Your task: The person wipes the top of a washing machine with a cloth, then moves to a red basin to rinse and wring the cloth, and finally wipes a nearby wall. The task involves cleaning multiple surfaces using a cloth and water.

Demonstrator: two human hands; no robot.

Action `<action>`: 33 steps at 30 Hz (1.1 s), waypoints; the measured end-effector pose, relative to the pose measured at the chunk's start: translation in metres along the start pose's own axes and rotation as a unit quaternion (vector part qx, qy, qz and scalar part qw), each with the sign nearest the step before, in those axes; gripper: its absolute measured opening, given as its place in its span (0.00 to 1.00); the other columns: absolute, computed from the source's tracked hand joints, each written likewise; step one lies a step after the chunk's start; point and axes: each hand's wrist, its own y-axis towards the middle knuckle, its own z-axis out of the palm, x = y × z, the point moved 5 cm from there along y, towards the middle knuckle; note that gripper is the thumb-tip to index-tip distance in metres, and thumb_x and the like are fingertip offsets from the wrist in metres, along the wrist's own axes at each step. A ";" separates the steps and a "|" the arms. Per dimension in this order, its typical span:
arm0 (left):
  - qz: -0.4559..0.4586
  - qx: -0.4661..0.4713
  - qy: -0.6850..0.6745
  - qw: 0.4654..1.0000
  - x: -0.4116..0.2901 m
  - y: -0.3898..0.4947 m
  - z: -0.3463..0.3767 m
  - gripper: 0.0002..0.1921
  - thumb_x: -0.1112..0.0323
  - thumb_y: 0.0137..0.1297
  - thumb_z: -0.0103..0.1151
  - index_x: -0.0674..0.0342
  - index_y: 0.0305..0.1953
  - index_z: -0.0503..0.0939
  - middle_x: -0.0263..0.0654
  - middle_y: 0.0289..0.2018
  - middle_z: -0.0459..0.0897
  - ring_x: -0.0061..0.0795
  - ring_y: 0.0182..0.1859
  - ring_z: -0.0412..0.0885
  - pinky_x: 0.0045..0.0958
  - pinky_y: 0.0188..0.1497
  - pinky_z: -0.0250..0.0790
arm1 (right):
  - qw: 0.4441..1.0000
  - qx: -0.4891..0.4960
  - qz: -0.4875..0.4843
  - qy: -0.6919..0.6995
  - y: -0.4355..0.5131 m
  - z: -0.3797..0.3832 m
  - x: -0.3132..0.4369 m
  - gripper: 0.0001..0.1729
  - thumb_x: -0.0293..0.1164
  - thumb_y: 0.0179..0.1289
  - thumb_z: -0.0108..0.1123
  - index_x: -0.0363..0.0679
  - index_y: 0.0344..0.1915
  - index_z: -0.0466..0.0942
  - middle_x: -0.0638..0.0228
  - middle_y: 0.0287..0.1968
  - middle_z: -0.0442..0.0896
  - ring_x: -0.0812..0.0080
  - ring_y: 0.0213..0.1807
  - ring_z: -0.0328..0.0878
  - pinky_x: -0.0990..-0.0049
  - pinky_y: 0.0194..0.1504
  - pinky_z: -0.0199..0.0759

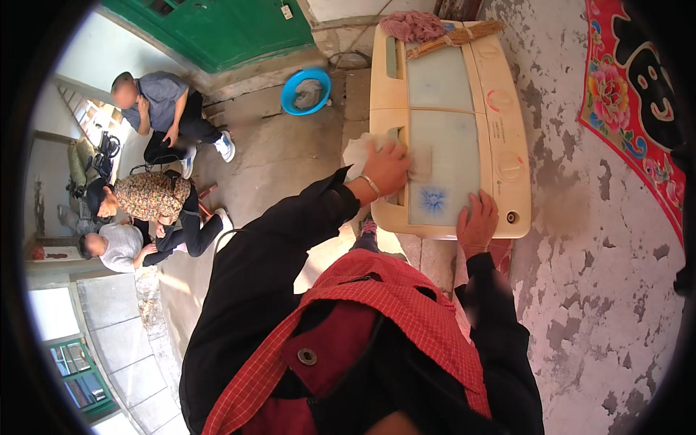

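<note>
A cream twin-tub washing machine (pixel 503 128) stands before me, its translucent lids closed. At its left edge, near a recessed handle, is my left hand (pixel 385 168), with a bracelet on the wrist. A pale, thin cloth (pixel 356 152) lies under that hand and sticks out to its left; the fingers bend over it, partly hiding the grip. My right hand (pixel 477 220) rests with fingers apart on the near right corner of the lower lid (pixel 446 163), beside a blue starburst print. On the far end of the machine lie a pink cloth (pixel 412 26) and a straw whisk broom (pixel 457 39).
A blue basin (pixel 288 97) with a grey cloth in it stands on the concrete floor. Three people sit at the left, one in a patterned shirt (pixel 152 196). A peeling wall (pixel 576 244) with a red floral hanging (pixel 609 98) runs along the machine's right side.
</note>
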 end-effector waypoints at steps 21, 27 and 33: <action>-0.223 -0.025 -0.022 0.974 0.041 0.057 0.027 0.10 0.71 0.49 0.59 0.52 0.35 0.74 0.34 0.41 0.71 0.40 0.47 0.69 0.47 0.41 0.61 | 1.000 -0.004 0.021 0.005 -0.002 0.001 -0.001 0.20 0.31 0.54 0.55 0.41 0.49 0.72 0.59 0.54 0.70 0.53 0.57 0.64 0.57 0.54 0.59; -0.166 0.025 -0.068 0.984 0.045 0.052 0.021 0.06 0.63 0.54 0.55 0.51 0.34 0.78 0.34 0.40 0.73 0.36 0.49 0.70 0.47 0.48 0.59 | 0.998 0.057 0.009 0.002 0.023 -0.001 0.011 0.16 0.29 0.55 0.54 0.41 0.45 0.74 0.60 0.49 0.74 0.54 0.52 0.69 0.58 0.50 0.63; -0.147 0.064 -0.201 0.966 0.057 0.048 0.017 0.22 0.59 0.52 0.57 0.49 0.51 0.74 0.37 0.50 0.73 0.41 0.55 0.68 0.44 0.54 0.57 | 0.945 0.138 0.087 0.285 0.109 0.067 0.035 0.15 0.30 0.61 0.53 0.35 0.47 0.74 0.59 0.36 0.79 0.67 0.37 0.79 0.73 0.37 0.72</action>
